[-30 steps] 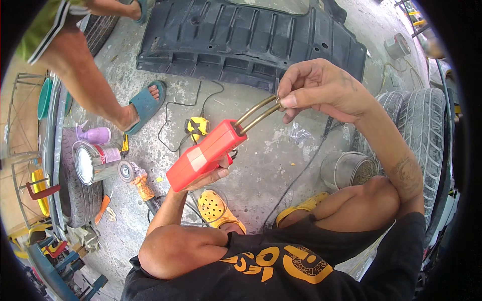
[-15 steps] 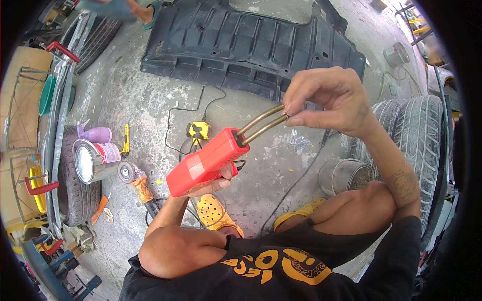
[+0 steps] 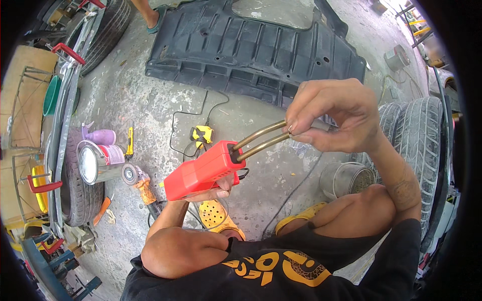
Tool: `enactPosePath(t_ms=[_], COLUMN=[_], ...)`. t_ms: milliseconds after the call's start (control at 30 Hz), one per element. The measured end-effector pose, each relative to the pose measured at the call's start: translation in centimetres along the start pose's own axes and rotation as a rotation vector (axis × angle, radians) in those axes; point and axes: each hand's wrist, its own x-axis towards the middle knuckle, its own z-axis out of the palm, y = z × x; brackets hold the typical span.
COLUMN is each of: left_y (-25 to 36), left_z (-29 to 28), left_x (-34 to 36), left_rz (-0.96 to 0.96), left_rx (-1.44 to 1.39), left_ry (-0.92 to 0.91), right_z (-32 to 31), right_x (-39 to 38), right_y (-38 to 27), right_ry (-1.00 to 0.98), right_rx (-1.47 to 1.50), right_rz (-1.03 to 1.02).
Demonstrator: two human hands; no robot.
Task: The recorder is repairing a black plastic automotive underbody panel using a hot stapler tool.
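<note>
My left hand (image 3: 221,192) is wrapped round the grip of a red hot stapler (image 3: 193,178), a plastic-welding gun with two bent brass-coloured prongs (image 3: 261,134) pointing up and right. At the prong tips, the thumb and forefinger of my right hand (image 3: 344,115) pinch a small thin metal staple (image 3: 290,130). The fingers partly cover it, so I cannot tell how deep it sits in the tips. Beyond my hands, a large black ribbed plastic car undertray (image 3: 241,52) lies on the floor.
A yellow charger-like tool (image 3: 202,134) with a black cord lies ahead on the concrete. To the left are an angle grinder (image 3: 142,188), a paint can (image 3: 98,161), a purple spray bottle (image 3: 100,136) and a cutter (image 3: 130,142). A metal bucket (image 3: 346,179) and tyres (image 3: 419,135) stand right.
The hot stapler and my right hand have come slightly lower and nearer together. At the far left, another person's leg, blurred before, now stands beside the undertray.
</note>
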Motion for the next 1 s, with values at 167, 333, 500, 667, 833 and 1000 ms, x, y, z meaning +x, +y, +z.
enactPosePath(t_ms=[167, 333, 500, 667, 833, 1000], left_y=[-1.1, -0.6, 1.0, 0.4, -0.8, -0.7], left_z=[-0.3, -0.7, 0.7, -0.5, -2.0, -1.9], left_x=[0.7, 0.0, 1.0, -0.2, -1.5, -0.9], left_rz=[0.109, 0.080, 0.029, 0.063, 0.040, 0.077], left_rx=[-0.133, -0.137, -0.048, 0.142, 0.318, 0.417], left_ry=[-0.267, -0.277, -0.063, -0.069, -0.034, -0.025], right_z=[0.1, 0.4, 0.4, 0.3, 0.1, 0.2], right_x=[-0.4, -0.2, -0.2, 0.0, -0.2, -0.2], right_y=[-0.4, -0.7, -1.2, -1.8, -1.9, -1.9], right_ry=[-0.003, -0.003, -0.021, -0.039, -0.037, -0.030], right_rx=[-0.112, -0.095, -0.084, -0.146, -0.192, -0.240], right_rz=[-0.070, -0.118, -0.148, -0.138, -0.102, -0.100])
